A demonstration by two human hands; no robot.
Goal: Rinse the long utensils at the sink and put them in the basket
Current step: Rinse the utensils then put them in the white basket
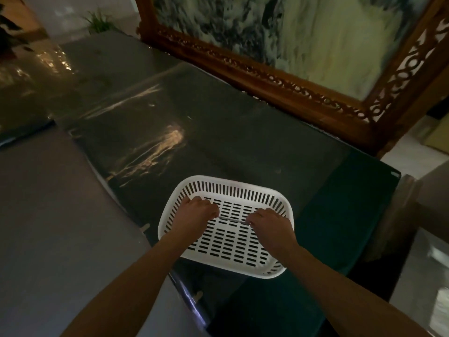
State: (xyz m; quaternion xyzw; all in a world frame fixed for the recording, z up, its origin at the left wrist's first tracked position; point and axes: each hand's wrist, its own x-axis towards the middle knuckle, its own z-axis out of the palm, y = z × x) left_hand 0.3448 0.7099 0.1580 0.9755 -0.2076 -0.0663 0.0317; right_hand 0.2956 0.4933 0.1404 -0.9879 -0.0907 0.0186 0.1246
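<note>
While over the basket (279,198), both hands (195,216) curled, pinching one thin utensil (233,220).

There is one white slotted plastic basket (243,190), rectangular with rounded corners, and it stands on one long dark glossy tabletop (218,132). Two bare hands reach into it, a left hand (194,216) and a right hand (269,226), and between them runs one thin grey metal utensil shaft (232,220); whether more than one piece lies there cannot be told. Behind stands one carved brown wooden frame (291,81) round one green-and-white marbled stone panel (315,32), and one green leafy plant (99,21) shows at the far end.
</note>
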